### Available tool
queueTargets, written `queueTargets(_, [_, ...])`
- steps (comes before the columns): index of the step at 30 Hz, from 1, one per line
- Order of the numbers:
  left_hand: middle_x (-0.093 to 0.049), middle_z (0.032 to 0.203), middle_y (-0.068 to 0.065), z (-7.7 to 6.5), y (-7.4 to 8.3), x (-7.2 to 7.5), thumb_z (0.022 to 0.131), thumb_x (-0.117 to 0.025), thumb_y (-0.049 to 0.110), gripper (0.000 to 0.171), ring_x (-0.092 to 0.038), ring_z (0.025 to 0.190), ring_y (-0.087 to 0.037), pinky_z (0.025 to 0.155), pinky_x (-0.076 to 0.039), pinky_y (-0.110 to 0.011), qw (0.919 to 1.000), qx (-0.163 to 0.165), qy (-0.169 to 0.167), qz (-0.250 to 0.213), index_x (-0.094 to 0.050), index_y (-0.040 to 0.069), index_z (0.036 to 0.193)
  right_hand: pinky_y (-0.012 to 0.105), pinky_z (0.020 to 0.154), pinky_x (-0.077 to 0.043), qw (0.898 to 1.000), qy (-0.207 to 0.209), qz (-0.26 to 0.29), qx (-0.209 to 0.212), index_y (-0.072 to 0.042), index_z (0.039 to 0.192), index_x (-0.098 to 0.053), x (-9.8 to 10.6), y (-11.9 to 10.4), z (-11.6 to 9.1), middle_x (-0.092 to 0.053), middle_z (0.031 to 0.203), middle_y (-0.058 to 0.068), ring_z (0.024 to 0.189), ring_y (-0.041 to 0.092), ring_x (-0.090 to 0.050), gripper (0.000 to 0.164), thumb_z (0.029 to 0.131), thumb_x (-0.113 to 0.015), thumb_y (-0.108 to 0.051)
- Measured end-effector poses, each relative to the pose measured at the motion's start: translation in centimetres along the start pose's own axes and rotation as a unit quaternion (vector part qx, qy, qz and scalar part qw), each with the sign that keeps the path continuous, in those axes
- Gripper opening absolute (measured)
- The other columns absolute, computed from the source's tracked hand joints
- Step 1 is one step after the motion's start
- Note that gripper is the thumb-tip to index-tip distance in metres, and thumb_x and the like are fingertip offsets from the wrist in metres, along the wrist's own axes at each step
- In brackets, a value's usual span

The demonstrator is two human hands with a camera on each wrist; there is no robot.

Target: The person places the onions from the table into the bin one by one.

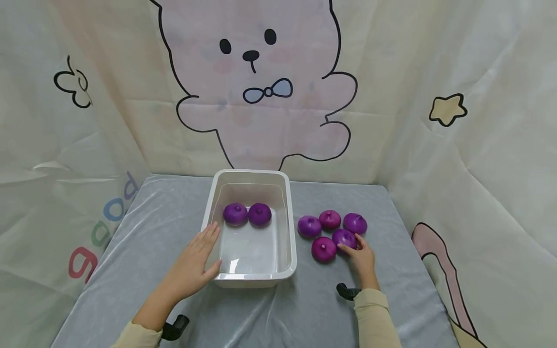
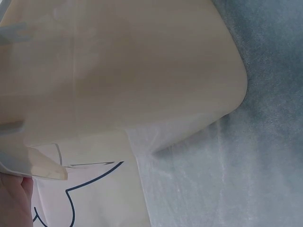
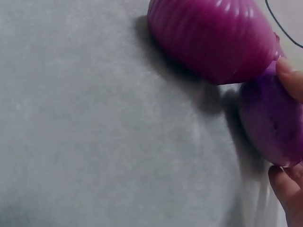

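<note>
Backdrop: pale cloth with line drawings, hung behind and to both sides. Surface: covered in creased grey-blue fabric. Bear print: pink, black outline, on the rear cloth. Tub: off-white, rectangular with rounded corners, standing upright; its outer wall fills much of the left wrist view. Left hand: against the tub's left rim, fingers straight and close together, thumb set apart near the front left corner; this grip holds nothing. Right hand: right of the tub, its grip narrowed to one onion's width, thumb and fingers pinching a purple onion from opposite sides. Cannot tell whether that onion is raised off the surface. Four others lie close about it: a magenta onion just beside it at front left, a second magenta one behind, purple ones at back left and back right. In the tub, toward its far half: two purple ones, side by side.
</note>
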State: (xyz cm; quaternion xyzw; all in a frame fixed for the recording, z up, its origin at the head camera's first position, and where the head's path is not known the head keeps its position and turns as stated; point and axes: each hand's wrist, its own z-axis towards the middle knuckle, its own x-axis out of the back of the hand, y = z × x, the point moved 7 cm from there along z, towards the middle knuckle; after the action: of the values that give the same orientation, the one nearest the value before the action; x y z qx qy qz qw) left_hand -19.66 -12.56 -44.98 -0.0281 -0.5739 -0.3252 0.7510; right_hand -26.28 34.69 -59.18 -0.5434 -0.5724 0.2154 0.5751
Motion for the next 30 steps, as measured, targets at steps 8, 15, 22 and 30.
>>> queueTargets(8, [-0.032,0.161,-0.018,-0.4,-0.5,-0.3,0.091,-0.061,0.027,0.073,-0.034,0.148,-0.036,0.128,-0.015,-0.034,0.9998,0.013,-0.012,0.006,-0.033,-0.004,0.152,0.051,0.12,-0.032,0.999,0.033,0.018,0.003,-0.007,0.156,-0.031,0.5,-2.9,-0.5,-0.04,0.155,0.025,0.147,0.037,-0.035,0.097,0.08,-0.082,-0.039])
queueTargets(15, [-0.034,0.159,-0.02,-0.5,-0.7,-0.1,0.09,-0.062,0.025,0.073,-0.036,0.146,-0.038,0.123,0.006,-0.015,0.9999,0.006,-0.001,0.009,-0.035,-0.006,0.151,0.046,0.118,-0.037,0.995,0.026,0.071,0.063,-0.014,0.152,-0.042,-0.9,-11.7,-1.2,-0.047,0.153,0.014,0.145,0.026,-0.039,0.089,0.078,-0.085,-0.036])
queueTargets(22, [-0.034,0.159,-0.02,-0.7,-0.9,0.0,0.091,-0.062,0.025,0.072,-0.035,0.146,-0.039,0.12,0.01,-0.012,1.0,0.006,-0.006,0.003,-0.035,-0.006,0.151,0.047,0.12,-0.035,0.988,-0.036,0.075,0.133,-0.015,0.149,-0.047,-6.0,-21.2,-3.1,-0.049,0.152,0.011,0.146,0.024,-0.039,0.085,0.076,-0.087,-0.033])
queueTargets(30, [-0.036,0.16,-0.017,-0.4,-0.9,-0.5,0.092,-0.062,0.026,0.071,-0.033,0.148,-0.037,0.128,-0.014,-0.034,0.9999,-0.005,-0.007,0.01,-0.036,-0.003,0.151,0.045,0.117,-0.04,0.976,-0.1,0.088,0.172,-0.01,0.146,-0.05,-12.9,-26.9,-4.3,-0.053,0.148,0.012,0.141,0.026,-0.046,0.082,0.075,-0.087,-0.025])
